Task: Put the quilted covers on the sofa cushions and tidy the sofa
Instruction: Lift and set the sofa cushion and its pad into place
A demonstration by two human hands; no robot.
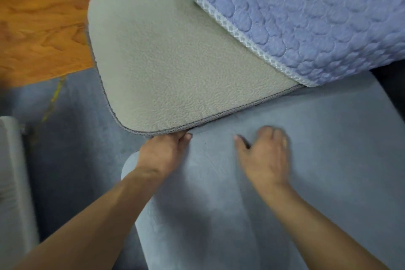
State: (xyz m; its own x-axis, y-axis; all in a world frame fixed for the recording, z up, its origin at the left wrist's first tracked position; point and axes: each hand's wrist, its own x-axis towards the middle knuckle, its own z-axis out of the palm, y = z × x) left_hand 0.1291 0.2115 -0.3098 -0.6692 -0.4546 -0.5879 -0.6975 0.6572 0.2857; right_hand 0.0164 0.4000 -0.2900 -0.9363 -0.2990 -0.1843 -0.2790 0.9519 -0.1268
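Wooden floor (39, 17), upper left. Beige cushion (175, 61), centre, long axis running upper left to lower right, near corner gripped by left hand (162, 151), fingers curled under its edge. Right hand (266, 155), fingers curled loosely, rests on blue-grey sofa seat (328, 160). Blue quilted cover (306, 13), upper right, overlaps cushion.

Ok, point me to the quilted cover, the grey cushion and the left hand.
quilted cover (306, 17), head view, middle of its blue quilted face.
grey cushion (175, 61), head view, bare textured top.
left hand (163, 151), head view, back of the hand, fingers curled at the cushion's near edge.
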